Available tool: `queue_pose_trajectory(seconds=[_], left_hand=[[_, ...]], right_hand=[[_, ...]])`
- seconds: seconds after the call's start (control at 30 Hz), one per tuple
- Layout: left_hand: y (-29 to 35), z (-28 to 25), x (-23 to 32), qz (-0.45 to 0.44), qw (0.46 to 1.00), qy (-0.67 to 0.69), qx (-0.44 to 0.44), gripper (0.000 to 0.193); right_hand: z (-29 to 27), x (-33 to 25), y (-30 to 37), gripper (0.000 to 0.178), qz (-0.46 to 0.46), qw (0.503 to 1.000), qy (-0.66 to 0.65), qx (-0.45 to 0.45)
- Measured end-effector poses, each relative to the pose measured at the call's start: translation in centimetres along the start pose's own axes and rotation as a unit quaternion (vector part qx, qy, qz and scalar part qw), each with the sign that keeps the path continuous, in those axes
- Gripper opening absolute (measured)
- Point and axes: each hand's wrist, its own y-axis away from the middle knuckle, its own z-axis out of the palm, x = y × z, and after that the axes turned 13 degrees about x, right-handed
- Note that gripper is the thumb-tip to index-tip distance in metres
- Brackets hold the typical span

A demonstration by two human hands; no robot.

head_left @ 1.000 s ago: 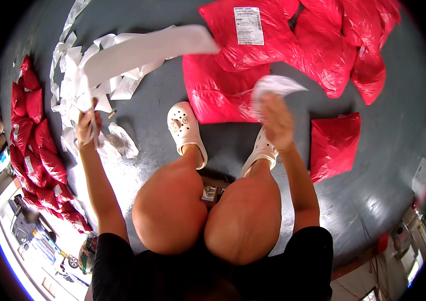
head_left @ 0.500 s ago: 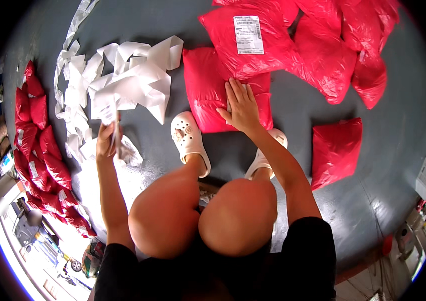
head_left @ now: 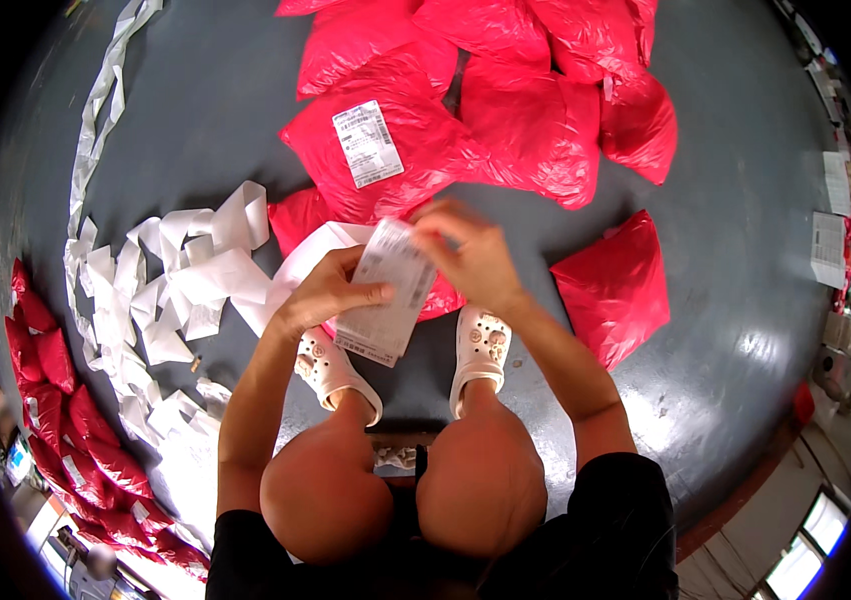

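Several red parcels (head_left: 530,130), one behind white labels (head_left: 391,285)

A parcel-packing area, as in a small warehouse or workshop, is suggested: on the smooth grey floor (head_left: 735,230), red plastic parcels (head_left: 530,125) are piled at the upper centre, one marked with a white printed label (head_left: 367,143); a second heap (head_left: 90,440) is seen at the left edge, and white paper strip (head_left: 228,275) is strewn at centre left

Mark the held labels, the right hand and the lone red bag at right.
Held labels (head_left: 406,284), head view: printed face.
Right hand (head_left: 472,260), head view: its back.
Lone red bag (head_left: 614,290), head view: middle of upper face.
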Motion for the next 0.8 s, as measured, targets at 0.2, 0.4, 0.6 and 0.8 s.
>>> queue_pose_trajectory(seconds=[0.2, 0.4, 0.6, 0.8], left_hand=[[-2.9, 0.9, 2.1, 0.011, 0.998, -0.024, 0.059, 0.027], [-3.3, 1.9, 2.7, 0.032, 0.999, -0.025, 0.033, 0.023], [-4.5, 3.8, 3.6, -0.022, 0.998, -0.060, -0.021, 0.029], [-4.0, -2.9, 2.4, -0.093, 0.982, -0.141, -0.085, 0.040]], right_hand=[[-2.3, 0.8, -4.4, 0.049, -0.186, 0.961, 0.203, 0.029], [-1.9, 2.1, -2.8, 0.040, 0.011, 0.976, 0.056, -0.210], [-4.8, 4.8, -2.4, 0.035, 0.208, 0.944, -0.064, -0.247], [-16.2, 7.0, -11.2, 0.031, 0.295, 0.918, -0.216, 0.156]])
